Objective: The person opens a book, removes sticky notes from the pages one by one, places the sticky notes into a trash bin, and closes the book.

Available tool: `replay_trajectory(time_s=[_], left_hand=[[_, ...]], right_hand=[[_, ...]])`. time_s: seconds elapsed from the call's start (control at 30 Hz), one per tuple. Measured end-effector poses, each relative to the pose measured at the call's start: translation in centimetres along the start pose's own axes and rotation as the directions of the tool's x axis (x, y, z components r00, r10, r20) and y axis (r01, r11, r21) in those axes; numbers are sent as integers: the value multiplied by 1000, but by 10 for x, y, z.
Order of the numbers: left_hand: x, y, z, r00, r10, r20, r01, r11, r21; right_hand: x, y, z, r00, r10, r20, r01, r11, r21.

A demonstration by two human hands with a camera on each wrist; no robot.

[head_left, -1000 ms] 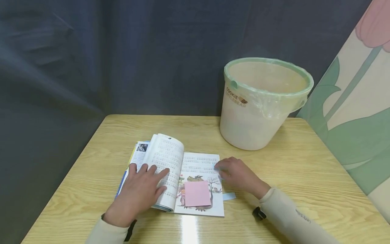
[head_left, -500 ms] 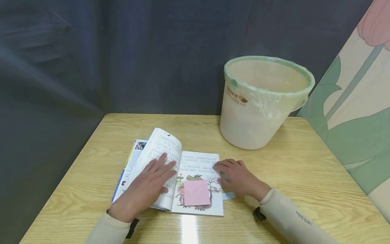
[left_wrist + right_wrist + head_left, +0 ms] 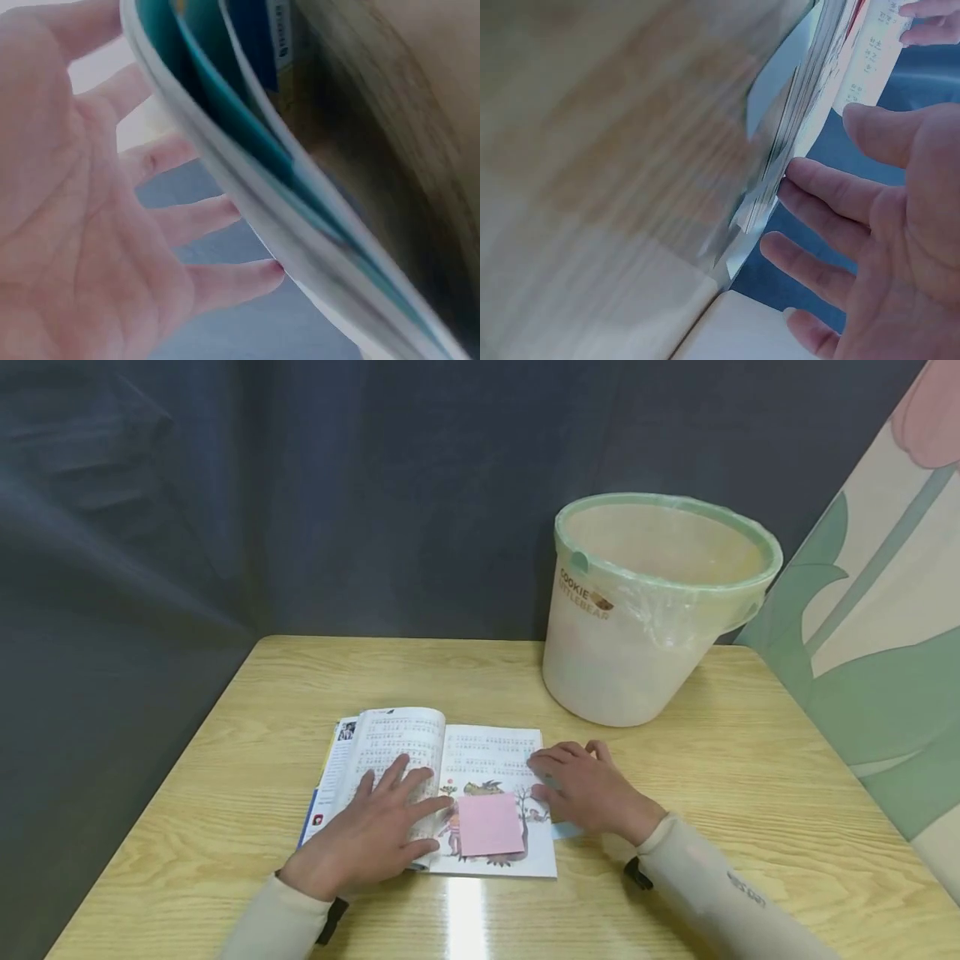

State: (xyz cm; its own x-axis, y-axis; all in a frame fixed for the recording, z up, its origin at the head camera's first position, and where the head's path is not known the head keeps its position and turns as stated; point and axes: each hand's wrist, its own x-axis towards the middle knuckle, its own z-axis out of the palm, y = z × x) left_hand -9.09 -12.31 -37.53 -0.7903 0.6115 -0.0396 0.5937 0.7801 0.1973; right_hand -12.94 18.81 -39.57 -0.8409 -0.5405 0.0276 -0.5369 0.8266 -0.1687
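An open book (image 3: 487,743) with printed text lies on the table. A square pink sticky note (image 3: 491,824) covers part of the dragon drawing on its right page. My left hand (image 3: 375,835) spreads its fingers over the curved left pages, thumb near the spine. In the left wrist view that hand (image 3: 90,210) lies along the bowed page edges (image 3: 247,187), which fan apart beneath. At the book's right edge, the fingertips of my right hand (image 3: 588,789) touch the page. The right wrist view has this hand (image 3: 885,225) with its fingers extended toward the page edges.
A pale blue paper tab (image 3: 567,831) sticks out from the book's right side, by my right wrist. Behind stands a large cream bucket (image 3: 622,652) with a green rim and a clear plastic liner. A dark curtain (image 3: 405,502) hangs beyond the wooden table (image 3: 225,793).
The left pages, raised and curling earlier, now lie lower and flatter. My left hand has swept across them toward the spine with its fingers spread. My right hand has barely moved.
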Motion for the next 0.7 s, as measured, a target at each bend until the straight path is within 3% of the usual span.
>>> replay_trajectory(time_s=[0.53,0.7], left_hand=[[16,-4,16,994,-81,67,86,993,-83],[22,-6,17,996,-86,-31,85,996,-38]], right_hand=[[9,12,-14,992,77,95,-74,997,-33],[11,12,-14,991,80,110,-72,995,-69]])
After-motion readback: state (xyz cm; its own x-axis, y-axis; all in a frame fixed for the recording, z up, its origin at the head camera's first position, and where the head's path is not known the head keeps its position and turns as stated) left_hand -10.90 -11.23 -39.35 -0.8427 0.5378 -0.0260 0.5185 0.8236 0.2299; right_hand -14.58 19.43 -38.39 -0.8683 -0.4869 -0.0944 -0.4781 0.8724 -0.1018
